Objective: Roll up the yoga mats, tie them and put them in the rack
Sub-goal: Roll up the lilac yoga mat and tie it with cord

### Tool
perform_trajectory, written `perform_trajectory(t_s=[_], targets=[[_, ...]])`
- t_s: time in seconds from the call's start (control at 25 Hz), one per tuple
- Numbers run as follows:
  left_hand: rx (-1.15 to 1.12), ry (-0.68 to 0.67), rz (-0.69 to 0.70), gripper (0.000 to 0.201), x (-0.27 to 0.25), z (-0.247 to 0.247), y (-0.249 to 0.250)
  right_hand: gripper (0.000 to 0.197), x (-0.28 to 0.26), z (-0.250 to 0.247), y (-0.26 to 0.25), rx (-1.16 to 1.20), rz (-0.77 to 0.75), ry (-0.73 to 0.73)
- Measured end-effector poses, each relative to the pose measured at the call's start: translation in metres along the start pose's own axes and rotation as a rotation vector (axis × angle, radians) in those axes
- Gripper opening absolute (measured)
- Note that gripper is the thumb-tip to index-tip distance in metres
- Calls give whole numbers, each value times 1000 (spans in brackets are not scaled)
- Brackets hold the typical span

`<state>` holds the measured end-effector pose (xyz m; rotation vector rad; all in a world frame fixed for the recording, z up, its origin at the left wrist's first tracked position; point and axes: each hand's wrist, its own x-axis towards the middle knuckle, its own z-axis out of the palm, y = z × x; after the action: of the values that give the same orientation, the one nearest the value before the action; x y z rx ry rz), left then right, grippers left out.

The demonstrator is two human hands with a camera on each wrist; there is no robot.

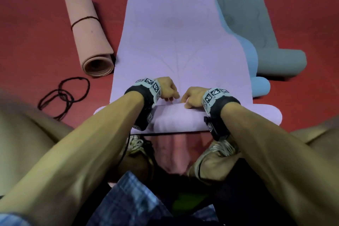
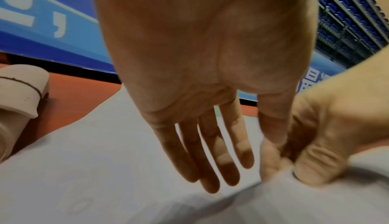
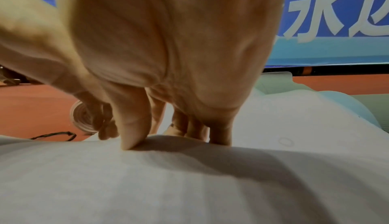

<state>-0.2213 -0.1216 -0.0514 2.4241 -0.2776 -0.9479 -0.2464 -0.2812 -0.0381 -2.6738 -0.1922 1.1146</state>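
Note:
A purple yoga mat (image 1: 179, 42) lies flat on the red floor and stretches away from me. Its near end is rolled into a thick roll (image 1: 179, 117) across my front. My right hand (image 1: 192, 97) grips the top of the roll: the thumb presses into it and the fingers (image 3: 219, 137) curl over its far side. My left hand (image 1: 168, 91) is just left of it, with straight fingers (image 2: 221, 169) reaching down to the flat mat just beyond the roll. A pink mat (image 1: 88, 25) lies rolled and tied with a black cord at the left.
Loose black cord loops (image 1: 64, 95) lie on the floor left of the roll. A light blue mat (image 1: 251, 60) and a grey-green mat (image 1: 256, 24), both partly rolled, lie at the right. My shoes (image 1: 216, 154) are just behind the roll. A blue banner (image 3: 336, 19) runs along the far side.

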Motion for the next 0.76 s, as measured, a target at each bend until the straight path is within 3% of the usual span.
perform_trajectory(t_s=[0.2, 0.28, 0.44, 0.56, 0.68, 0.76], targets=[[243, -8, 48, 70, -7, 9, 3, 31, -3, -18, 5, 75, -7, 106], [313, 22, 87, 78, -5, 9, 9, 31, -4, -22, 10, 125, -4, 145], [412, 21, 79, 61, -1, 8, 17, 31, -6, -14, 14, 171, -35, 203], [380, 21, 50, 42, 5, 8, 14, 32, -6, -10, 17, 140, -20, 123], [284, -50, -36, 35, 7, 5, 10, 50, 0, -5, 16, 30, -18, 28], [251, -79, -90, 36, 8, 6, 12, 54, 7, 0, 13, -35, -12, 55]])
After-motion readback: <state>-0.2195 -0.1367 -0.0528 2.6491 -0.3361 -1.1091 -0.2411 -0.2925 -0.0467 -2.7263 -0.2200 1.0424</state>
